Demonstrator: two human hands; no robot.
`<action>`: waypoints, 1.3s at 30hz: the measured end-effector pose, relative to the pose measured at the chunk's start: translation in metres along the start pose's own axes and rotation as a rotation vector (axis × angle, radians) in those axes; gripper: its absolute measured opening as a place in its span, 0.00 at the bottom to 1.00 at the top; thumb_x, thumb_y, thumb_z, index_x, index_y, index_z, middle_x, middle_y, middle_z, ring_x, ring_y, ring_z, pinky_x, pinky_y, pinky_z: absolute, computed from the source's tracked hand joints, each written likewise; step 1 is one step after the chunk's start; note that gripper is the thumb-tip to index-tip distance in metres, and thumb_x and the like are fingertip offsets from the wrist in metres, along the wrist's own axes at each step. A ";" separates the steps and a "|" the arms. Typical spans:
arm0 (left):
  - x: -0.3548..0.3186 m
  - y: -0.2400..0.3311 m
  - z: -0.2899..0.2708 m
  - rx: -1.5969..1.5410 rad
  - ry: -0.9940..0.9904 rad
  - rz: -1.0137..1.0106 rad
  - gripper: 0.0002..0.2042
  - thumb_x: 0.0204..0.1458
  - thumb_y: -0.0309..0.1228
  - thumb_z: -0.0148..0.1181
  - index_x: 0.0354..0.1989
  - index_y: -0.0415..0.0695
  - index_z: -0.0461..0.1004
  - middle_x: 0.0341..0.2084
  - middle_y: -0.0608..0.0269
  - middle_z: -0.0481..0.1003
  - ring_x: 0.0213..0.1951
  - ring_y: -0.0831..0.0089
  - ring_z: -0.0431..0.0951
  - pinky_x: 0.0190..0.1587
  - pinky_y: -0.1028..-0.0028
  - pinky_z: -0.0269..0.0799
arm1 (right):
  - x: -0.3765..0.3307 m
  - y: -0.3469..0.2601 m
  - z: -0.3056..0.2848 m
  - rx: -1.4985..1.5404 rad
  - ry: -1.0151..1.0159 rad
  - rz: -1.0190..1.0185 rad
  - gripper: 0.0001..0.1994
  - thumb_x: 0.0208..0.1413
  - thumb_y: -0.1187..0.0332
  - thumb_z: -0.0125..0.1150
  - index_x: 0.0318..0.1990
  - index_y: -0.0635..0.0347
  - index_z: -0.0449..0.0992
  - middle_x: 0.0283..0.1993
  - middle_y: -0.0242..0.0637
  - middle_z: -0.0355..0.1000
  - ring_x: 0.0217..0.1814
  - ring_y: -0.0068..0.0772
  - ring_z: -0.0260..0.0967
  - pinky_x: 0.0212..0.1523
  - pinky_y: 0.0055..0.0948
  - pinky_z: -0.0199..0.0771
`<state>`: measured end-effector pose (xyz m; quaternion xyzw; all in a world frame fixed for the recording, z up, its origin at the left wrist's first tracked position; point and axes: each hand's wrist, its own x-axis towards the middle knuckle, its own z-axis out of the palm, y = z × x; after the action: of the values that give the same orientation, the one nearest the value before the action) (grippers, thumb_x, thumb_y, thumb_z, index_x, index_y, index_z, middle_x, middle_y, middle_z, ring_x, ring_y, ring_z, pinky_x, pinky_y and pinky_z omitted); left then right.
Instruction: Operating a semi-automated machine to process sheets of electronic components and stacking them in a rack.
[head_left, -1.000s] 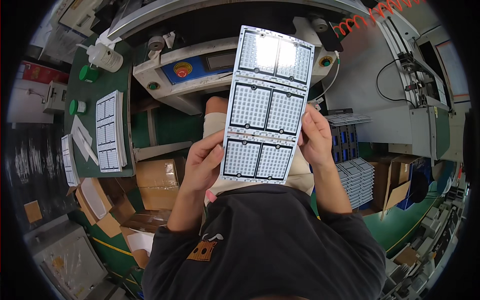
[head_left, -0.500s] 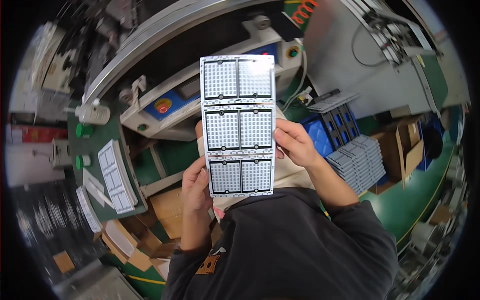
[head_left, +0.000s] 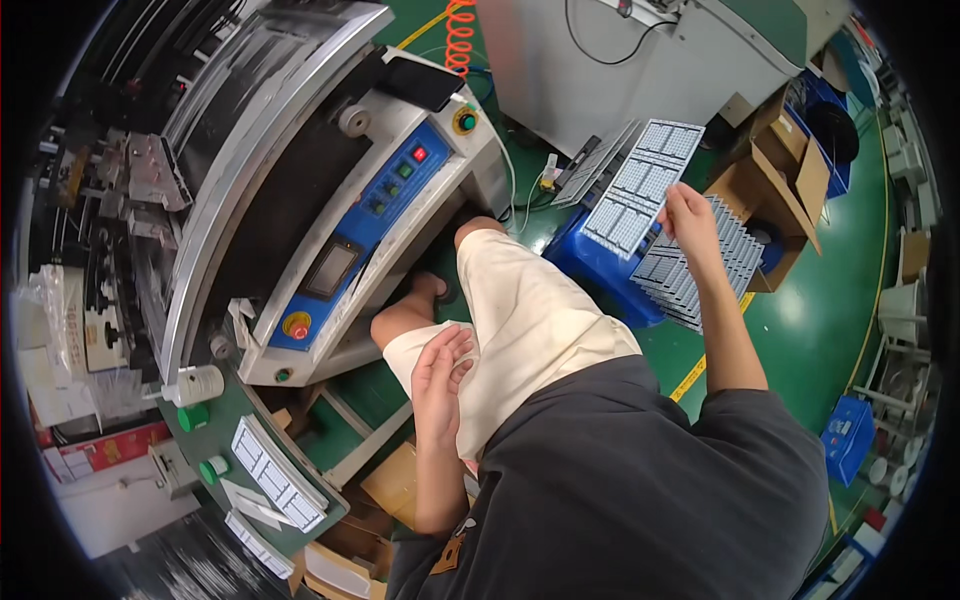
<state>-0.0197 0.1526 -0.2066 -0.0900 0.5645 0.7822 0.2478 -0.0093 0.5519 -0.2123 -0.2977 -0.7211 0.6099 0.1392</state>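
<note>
My right hand (head_left: 690,222) is out to the right, its fingers closed on the edge of a white circuit board panel (head_left: 645,180). The panel is long and tilted, with black-framed grids of small squares in three sections. It is over a blue bin (head_left: 592,268) and beside a stack of similar panels (head_left: 715,268) in a zigzag pile. Whether it touches the bin or the stack I cannot tell. My left hand (head_left: 438,378) hovers above my lap, fingers stretched out, holding nothing.
On the left, a machine carries a blue control panel (head_left: 345,250) with buttons, and a black phone (head_left: 418,82) lies on top. A green side table (head_left: 225,420) bears a white bottle (head_left: 198,385) and more panels (head_left: 275,475). An open cardboard box (head_left: 765,185) stands right of the stack.
The circuit board panel has gone from in front of me, between both hands, to the right side in my right hand alone. My left hand has let go. The view has turned rightward.
</note>
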 end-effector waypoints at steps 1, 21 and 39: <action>0.003 0.001 0.002 0.007 -0.019 0.001 0.17 0.63 0.32 0.46 0.57 0.37 0.65 0.50 0.56 0.73 0.47 0.74 0.74 0.48 0.75 0.69 | 0.013 0.013 -0.004 0.005 0.019 -0.003 0.15 0.65 0.62 0.45 0.28 0.58 0.70 0.19 0.26 0.64 0.18 0.15 0.57 0.20 0.18 0.57; -0.013 -0.027 -0.026 0.003 0.090 -0.079 0.15 0.62 0.32 0.48 0.54 0.39 0.67 0.49 0.57 0.73 0.47 0.75 0.73 0.50 0.76 0.68 | 0.119 0.110 0.048 -0.139 0.048 0.214 0.17 0.64 0.62 0.45 0.25 0.62 0.70 0.20 0.32 0.68 0.18 0.21 0.61 0.20 0.23 0.64; 0.000 -0.025 -0.046 0.072 0.109 -0.052 0.14 0.62 0.34 0.50 0.52 0.40 0.69 0.46 0.62 0.74 0.47 0.76 0.72 0.50 0.75 0.67 | 0.049 0.056 0.087 0.107 0.217 -0.108 0.15 0.64 0.56 0.49 0.44 0.59 0.72 0.20 0.23 0.60 0.19 0.13 0.54 0.18 0.15 0.53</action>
<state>-0.0141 0.1159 -0.2434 -0.1382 0.6026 0.7484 0.2402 -0.0827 0.5163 -0.2932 -0.3146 -0.6832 0.6035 0.2647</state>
